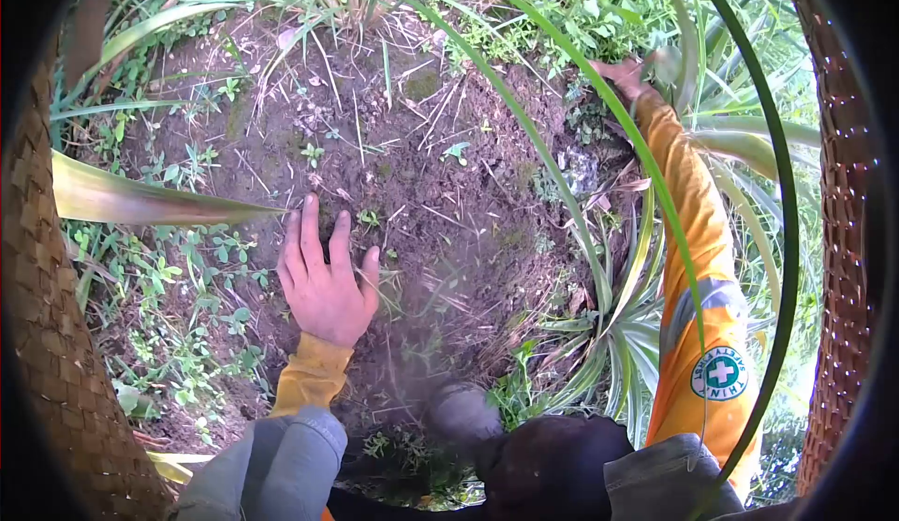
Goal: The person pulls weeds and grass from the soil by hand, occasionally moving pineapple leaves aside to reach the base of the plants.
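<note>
My left hand (328, 282) is open over the brown soil (412, 184), palm down with its fingers spread. A small green seedling (370, 219) grows close to its fingertips, and the tip of a long yellowish leaf (159, 193) ends just beside them. My right hand (626, 76) reaches far out to the upper right, among low green weeds (609, 29) at the soil's edge. A long blade and foliage partly cover its fingers, so I cannot see whether they grip anything. Both arms wear orange sleeves (698, 231).
Spiky long-leaved plants stand at the right (618, 334) and at the top (351, 6). Long green blades (646, 151) arch across the view near the camera. Clover-like weeds (201, 334) cover the left side. A woven brim (70, 362) frames both sides.
</note>
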{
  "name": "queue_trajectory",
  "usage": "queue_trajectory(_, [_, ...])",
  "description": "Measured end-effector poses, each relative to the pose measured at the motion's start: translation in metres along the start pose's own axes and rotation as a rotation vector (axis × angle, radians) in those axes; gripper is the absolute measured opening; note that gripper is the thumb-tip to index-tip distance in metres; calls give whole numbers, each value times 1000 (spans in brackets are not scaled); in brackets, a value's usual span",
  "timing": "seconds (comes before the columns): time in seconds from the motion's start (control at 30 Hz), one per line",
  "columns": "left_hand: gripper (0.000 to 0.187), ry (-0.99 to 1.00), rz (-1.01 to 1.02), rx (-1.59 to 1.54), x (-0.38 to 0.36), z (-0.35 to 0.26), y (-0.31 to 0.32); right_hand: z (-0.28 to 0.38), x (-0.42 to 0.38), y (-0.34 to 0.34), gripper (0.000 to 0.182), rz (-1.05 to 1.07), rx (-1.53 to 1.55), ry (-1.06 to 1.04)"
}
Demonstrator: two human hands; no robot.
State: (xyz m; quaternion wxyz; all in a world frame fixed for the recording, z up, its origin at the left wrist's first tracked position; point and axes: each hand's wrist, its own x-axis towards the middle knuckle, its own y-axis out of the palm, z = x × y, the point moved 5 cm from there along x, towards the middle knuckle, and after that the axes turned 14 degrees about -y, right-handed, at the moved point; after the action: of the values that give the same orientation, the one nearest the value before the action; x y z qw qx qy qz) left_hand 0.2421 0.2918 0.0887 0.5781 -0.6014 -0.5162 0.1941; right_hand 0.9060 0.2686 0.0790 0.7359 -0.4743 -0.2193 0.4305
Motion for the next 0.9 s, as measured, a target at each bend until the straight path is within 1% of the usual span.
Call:
queue_trajectory(0.03, [52,3,7,-4,6,-8,-12,14,-3,4,103,-158,15,10])
queue_trajectory(0.07, [52,-3,-1,-17,4,-8,-11,39,-13,7,115,-313,29,13])
queue_trajectory(0.13, [51,-14,-17,-38,4,-6,-8,-86,87,42,93,-289,-203,70])
queue_trajectory(0.17, [51,3,22,-5,7,-10,-16,-64,64,34,90,-329,-212,76])
queue_trajectory(0.2, [50,10,-2,-13,6,-11,-17,-41,36,28,87,-353,-224,58])
queue_trajectory(0.27, [50,2,10,-32,5,-9,-14,-17,8,22,81,-390,-249,30])
queue_trajectory(0.47, [50,-11,-6,-76,3,-3,-12,24,-35,16,62,-503,-350,-20])
queue_trajectory(0.57, [49,-17,-4,-78,3,-4,-12,30,-43,19,54,-580,-363,-76])
queue_trajectory(0.63, [49,-5,-14,-82,4,-5,-14,18,-52,37,50,-641,-214,-189])
queue_trajectory(0.67, [49,2,-14,-84,3,-5,-14,52,-67,34,47,-663,-42,-171])
queue_trajectory(0.73, [50,20,-32,-88,3,-5,-16,140,-114,40,44,-708,488,-91])
queue_trajectory(0.77, [51,22,-10,-86,3,-6,-18,186,-137,41,43,-734,713,-69])
queue_trajectory(0.83, [52,64,14,-94,-1,-3,-18,260,-165,35,40,-791,918,-225])
queue_trajectory(0.87, [53,88,18,-99,1,-2,-24,290,-180,32,36,-821,1129,-272])
queue_trajectory(0.9, [48,102,40,-155,1,-2,-36,321,-196,29,33,-848,1341,-317])
